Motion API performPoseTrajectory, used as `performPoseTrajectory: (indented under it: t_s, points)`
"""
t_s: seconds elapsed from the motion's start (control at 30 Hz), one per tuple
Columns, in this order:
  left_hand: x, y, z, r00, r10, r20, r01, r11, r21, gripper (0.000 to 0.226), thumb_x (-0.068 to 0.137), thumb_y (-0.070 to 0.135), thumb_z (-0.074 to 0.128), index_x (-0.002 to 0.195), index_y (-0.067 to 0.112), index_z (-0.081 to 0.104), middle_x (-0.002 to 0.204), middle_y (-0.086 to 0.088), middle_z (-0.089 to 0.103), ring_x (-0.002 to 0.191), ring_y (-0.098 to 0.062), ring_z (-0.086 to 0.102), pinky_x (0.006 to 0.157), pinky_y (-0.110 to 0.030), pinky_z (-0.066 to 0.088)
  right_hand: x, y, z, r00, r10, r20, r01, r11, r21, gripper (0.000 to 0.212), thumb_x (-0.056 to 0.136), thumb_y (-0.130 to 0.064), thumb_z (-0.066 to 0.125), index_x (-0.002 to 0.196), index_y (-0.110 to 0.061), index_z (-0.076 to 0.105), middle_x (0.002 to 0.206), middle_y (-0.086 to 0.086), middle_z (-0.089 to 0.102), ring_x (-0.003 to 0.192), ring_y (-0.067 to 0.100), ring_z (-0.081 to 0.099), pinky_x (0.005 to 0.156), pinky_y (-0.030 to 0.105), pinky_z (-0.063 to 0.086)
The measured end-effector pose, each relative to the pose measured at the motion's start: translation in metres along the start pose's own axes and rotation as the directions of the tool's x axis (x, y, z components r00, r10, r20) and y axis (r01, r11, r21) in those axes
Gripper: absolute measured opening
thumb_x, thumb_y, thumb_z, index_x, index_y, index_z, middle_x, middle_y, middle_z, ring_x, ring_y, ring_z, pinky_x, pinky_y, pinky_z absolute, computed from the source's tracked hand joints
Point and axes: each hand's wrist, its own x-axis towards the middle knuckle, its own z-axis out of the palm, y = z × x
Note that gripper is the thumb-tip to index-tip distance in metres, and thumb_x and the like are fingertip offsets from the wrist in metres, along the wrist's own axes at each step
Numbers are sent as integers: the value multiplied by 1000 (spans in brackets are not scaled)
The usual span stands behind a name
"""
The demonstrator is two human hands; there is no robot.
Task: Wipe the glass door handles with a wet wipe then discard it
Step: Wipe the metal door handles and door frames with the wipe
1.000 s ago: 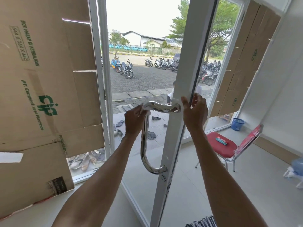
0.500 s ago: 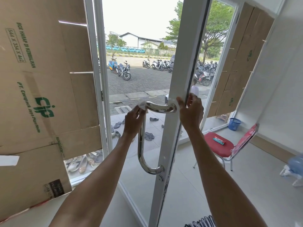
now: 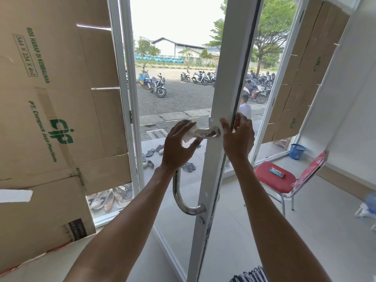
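Slid wet wipe [image 3: 189, 136] inward along handle [image 3: 209, 132] top, pinched in left hand [image 3: 179, 147]; gripping door frame [image 3: 223, 78] edge with right hand [image 3: 238, 139].

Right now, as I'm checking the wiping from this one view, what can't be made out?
Head view only:
- wet wipe: mostly covered by the left hand gripping it.
- handle: upper stretch hidden behind that hand and wrist.
- Door's far side: hidden by the door frame and the right hand gripping its edge.
- packet on the chair: print too small.

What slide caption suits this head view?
Left hand wipes door handle with wet wipe; right hand grips door edge.
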Motion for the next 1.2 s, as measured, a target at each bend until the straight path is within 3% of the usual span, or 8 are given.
performPoseTrajectory:
  t_s: [0.1, 0.2, 0.33, 0.5, 0.63, 0.87, 1.07, 1.2]
  points:
    - [-2, 11, 11, 985, 172, 16, -173, 973, 154, 50, 82, 46, 74, 120, 13, 71, 124, -3, 69, 124, -21, 58, 111, -43, 39, -3, -2, 1, 999, 15, -32, -14, 998, 55, 53, 82, -51, 64, 121, -16, 61, 114, 3, 64, 107, 21, 59, 94, 41, 48]
    - [-5, 26, 18, 969, 225, 99, -245, 925, 290, 64, 85, 69, 56, 125, 21, 69, 128, 2, 67, 127, -17, 56, 115, -53, 28, -6, -4, 1, 998, 31, -49, -28, 998, 62, 54, 83, -52, 63, 123, -16, 61, 117, 3, 64, 109, 21, 59, 95, 43, 48]
    - [-2, 26, 7, 961, 256, 106, -277, 905, 322, 47, 95, 49, 47, 128, 22, 67, 125, 4, 68, 126, -15, 56, 116, -61, 20, -5, -6, 1, 999, 20, -41, -17, 998, 56, 54, 81, -54, 63, 120, -16, 63, 113, 3, 65, 104, 21, 61, 91, 43, 50]
    - [6, 22, 0, 982, 179, 51, -186, 912, 366, 28, 94, 31, 55, 115, 23, 72, 113, 8, 72, 114, -11, 64, 117, -61, 15, -4, -7, -3, 1000, 8, -17, -7, 999, 52, 48, 81, -51, 66, 115, -18, 64, 107, 1, 65, 99, 20, 62, 89, 39, 51]
    - [8, 26, 5, 965, 237, 116, -262, 910, 322, 32, 87, 34, 67, 117, 23, 70, 114, 6, 73, 111, -11, 67, 121, -56, 14, -7, -10, -7, 1000, -2, -18, 3, 998, 67, 44, 82, -46, 68, 115, -17, 64, 107, 3, 65, 99, 21, 62, 89, 35, 48]
    - [15, 19, -5, 945, 287, 158, -323, 893, 313, 26, 90, 40, 67, 111, 27, 74, 110, 10, 75, 106, -11, 69, 120, -53, 17, -13, -12, -7, 999, -28, -39, 30, 998, 50, 41, 85, -45, 66, 115, -17, 64, 104, 3, 62, 96, 22, 61, 82, 30, 44]
    - [13, 11, -15, 966, 243, 91, -259, 919, 298, 30, 84, 46, 74, 104, 24, 77, 106, 7, 76, 103, -11, 70, 116, -51, 24, -13, -12, -7, 999, -38, -31, 40, 998, 50, 42, 84, -45, 67, 115, -17, 64, 102, 3, 62, 96, 21, 61, 80, 28, 42]
    - [13, 22, -4, 956, 261, 135, -291, 902, 318, 26, 85, 40, 74, 105, 23, 77, 106, 7, 76, 101, -14, 71, 114, -53, 30, -13, -10, -5, 998, -36, -47, 38, 998, 55, 42, 84, -45, 67, 115, -17, 64, 103, 2, 63, 97, 21, 61, 82, 30, 44]
